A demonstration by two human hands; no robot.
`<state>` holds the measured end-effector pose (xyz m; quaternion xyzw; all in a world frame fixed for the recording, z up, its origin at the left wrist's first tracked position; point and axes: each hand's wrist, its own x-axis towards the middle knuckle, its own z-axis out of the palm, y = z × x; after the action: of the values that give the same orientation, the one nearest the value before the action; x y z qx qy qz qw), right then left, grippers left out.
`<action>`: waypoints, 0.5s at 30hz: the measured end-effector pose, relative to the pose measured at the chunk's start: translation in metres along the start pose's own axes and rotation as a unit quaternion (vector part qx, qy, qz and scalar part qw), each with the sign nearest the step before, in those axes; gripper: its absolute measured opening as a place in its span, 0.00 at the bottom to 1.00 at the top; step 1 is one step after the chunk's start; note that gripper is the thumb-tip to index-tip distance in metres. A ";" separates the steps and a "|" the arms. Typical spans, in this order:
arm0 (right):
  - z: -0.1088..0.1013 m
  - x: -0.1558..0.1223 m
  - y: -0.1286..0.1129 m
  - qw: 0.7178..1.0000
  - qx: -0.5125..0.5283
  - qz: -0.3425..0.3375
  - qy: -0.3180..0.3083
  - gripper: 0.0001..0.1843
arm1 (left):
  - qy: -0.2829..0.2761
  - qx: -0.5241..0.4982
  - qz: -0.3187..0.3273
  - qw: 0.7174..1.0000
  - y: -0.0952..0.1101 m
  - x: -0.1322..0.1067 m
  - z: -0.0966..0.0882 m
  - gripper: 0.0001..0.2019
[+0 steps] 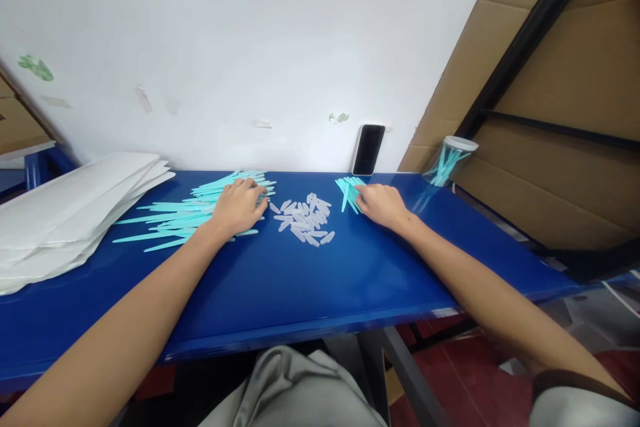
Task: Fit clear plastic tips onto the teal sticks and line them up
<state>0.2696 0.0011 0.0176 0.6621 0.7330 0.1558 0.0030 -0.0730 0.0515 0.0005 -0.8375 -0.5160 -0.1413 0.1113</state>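
My left hand (pixel 241 205) rests over the right part of a wide pile of thin turquoise plastic sticks (pixel 170 219). Its fingers are bent and closed at the sticks' ends, and the thumb lies close to the fingertips. On the other side, my right hand (pixel 384 205) has its fingertips closed at a smaller bunch of the same turquoise sticks (pixel 349 192); its palm side is hidden. Between both hands lies a loose heap of short, translucent whitish caps or sleeves (pixel 305 219), touched by neither hand.
The blue table (pixel 310 287) meets a white wall (pixel 280 47). A phone (pixel 369 149) leans on that wall. At the right, a clear jar (pixel 449 161) with a white lid holds turquoise sticks. White sheets or bags (pixel 75 207) are stacked left. Cardboard (pixel 555 120) stands behind a dark frame.
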 end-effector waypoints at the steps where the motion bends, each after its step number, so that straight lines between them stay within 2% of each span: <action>1: 0.000 0.000 0.000 1.000 0.000 0.001 -0.001 0.21 | 0.006 -0.003 0.009 1.000 0.001 0.000 0.000 0.23; 8: 0.000 0.000 -0.005 1.000 0.007 0.003 0.000 0.20 | 0.011 -0.011 0.028 0.999 0.006 -0.001 -0.001 0.24; 15: 0.000 0.000 -0.006 0.999 0.006 0.042 0.009 0.21 | 0.021 -0.014 0.025 0.999 0.006 -0.001 -0.001 0.22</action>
<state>0.2634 0.0005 0.0162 0.6906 0.7056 0.1578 -0.0143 -0.0678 0.0476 0.0010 -0.8485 -0.4902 -0.1635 0.1140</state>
